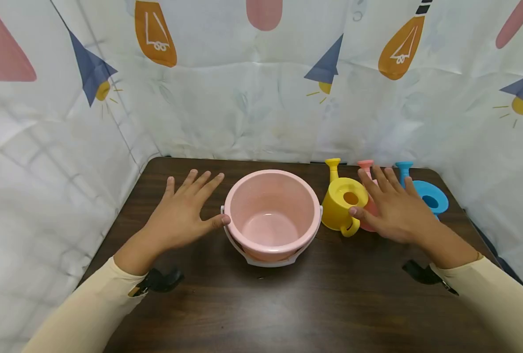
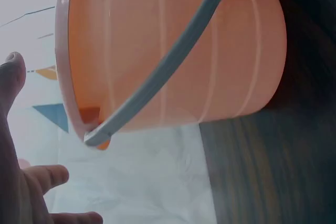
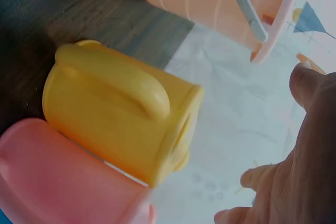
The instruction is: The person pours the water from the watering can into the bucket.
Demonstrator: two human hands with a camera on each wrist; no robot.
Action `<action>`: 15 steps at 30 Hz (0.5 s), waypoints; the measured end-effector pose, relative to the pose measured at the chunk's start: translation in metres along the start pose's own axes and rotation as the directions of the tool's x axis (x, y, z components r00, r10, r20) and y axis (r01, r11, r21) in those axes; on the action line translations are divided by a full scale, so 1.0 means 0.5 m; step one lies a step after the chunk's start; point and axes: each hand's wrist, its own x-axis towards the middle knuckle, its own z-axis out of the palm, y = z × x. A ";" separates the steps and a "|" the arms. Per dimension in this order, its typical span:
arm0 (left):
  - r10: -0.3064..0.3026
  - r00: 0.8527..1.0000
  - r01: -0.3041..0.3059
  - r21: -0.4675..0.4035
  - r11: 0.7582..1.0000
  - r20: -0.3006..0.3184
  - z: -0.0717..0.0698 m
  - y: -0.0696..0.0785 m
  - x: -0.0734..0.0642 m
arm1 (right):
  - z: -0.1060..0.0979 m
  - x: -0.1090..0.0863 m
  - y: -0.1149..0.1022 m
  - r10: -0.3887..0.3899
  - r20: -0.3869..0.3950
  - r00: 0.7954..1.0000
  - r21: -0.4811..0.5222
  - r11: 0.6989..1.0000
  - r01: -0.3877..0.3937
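A pink bucket [image 1: 268, 255] stands upright on the dark wooden table, its pale handle [image 1: 271, 264] lowered along the near side. My left hand [image 1: 179, 218], fingers spread, is at the bucket's left, its thumb tip right at the rim in the head view. To the right, my right hand [image 1: 394, 211] spreads its fingers over the watering cans and holds nothing. A yellow watering can [image 1: 332, 208] is next to the bucket. Behind the right hand are a pink watering can [image 3: 73, 177], partly hidden, and a blue watering can [image 1: 435, 196].
The dark wooden table [image 1: 266, 314] meets a white patterned cloth [image 1: 252, 113] hanging behind it and along both sides. A dark strap is on each wrist, over the sleeve cuffs.
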 end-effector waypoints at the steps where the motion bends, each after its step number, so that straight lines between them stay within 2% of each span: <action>1: 0.006 1.000 -0.006 -0.011 1.000 -0.006 0.004 0.001 -0.001 | 0.002 -0.003 0.000 -0.003 -0.005 1.000 0.002 1.000 0.003; 6: 0.035 0.999 -0.039 -0.107 0.993 -0.040 0.025 0.009 -0.007 | 0.017 -0.019 -0.002 -0.019 -0.039 0.999 0.025 1.000 0.020; 11: 0.060 0.997 -0.071 -0.251 0.965 -0.049 0.043 0.018 -0.013 | 0.033 -0.029 -0.006 -0.022 -0.061 0.998 0.037 0.999 0.024; 15: 0.076 0.995 -0.091 -0.312 0.946 -0.059 0.053 0.024 -0.015 | 0.041 -0.036 -0.009 -0.030 -0.082 0.996 0.036 0.999 0.033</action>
